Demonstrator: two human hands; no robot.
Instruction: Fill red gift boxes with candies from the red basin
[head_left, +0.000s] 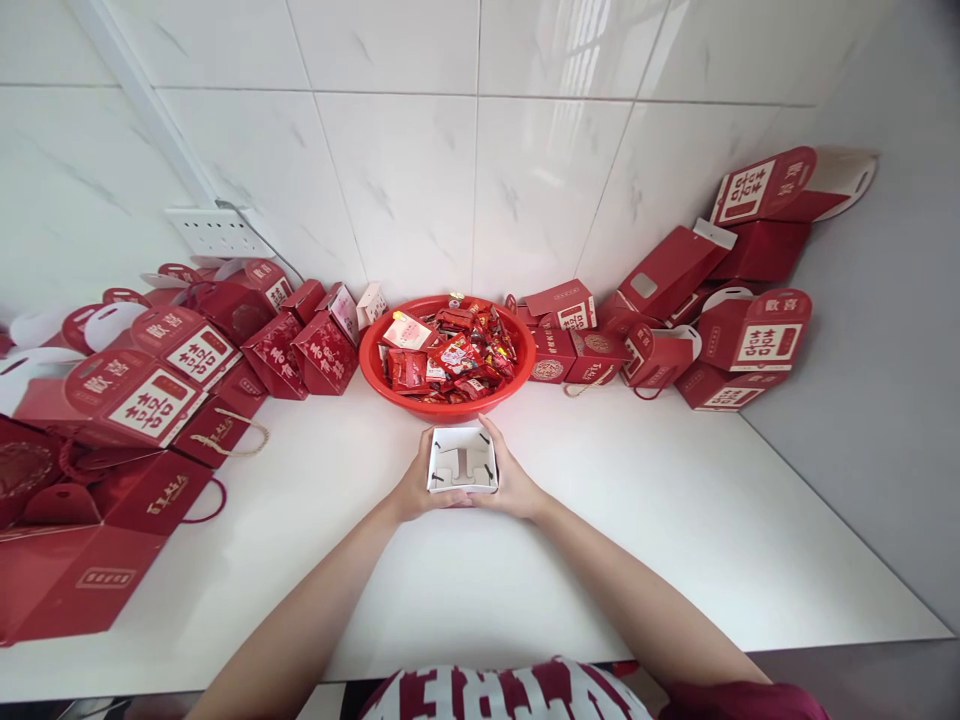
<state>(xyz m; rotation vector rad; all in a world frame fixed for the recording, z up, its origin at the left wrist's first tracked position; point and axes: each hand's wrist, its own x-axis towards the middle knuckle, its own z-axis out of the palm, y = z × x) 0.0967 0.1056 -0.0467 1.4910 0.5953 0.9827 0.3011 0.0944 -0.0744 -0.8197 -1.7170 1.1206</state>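
Between my two hands is a small open gift box (pixel 463 458), its white inside facing up. Dark cord ends show on its inner walls, and nothing lies in it. My left hand (pixel 418 483) wraps around the box's left side, and my right hand (pixel 514 482) grips its right side. The thumbs meet along the near edge. Just beyond the box stands a round red basin (pixel 442 406) filled with red-wrapped sweets (pixel 457 358) and a pale pink card or packet (pixel 407 331).
Many red gift boxes (pixel 150 395) are piled along the left. More red boxes (pixel 757 335) stack up at the right against a grey panel (pixel 885 350). Two patterned red boxes (pixel 326 352) stand left of the basin. A tiled wall (pixel 405 190) with a socket strip (pixel 217 232) backs the white table (pixel 637 560).
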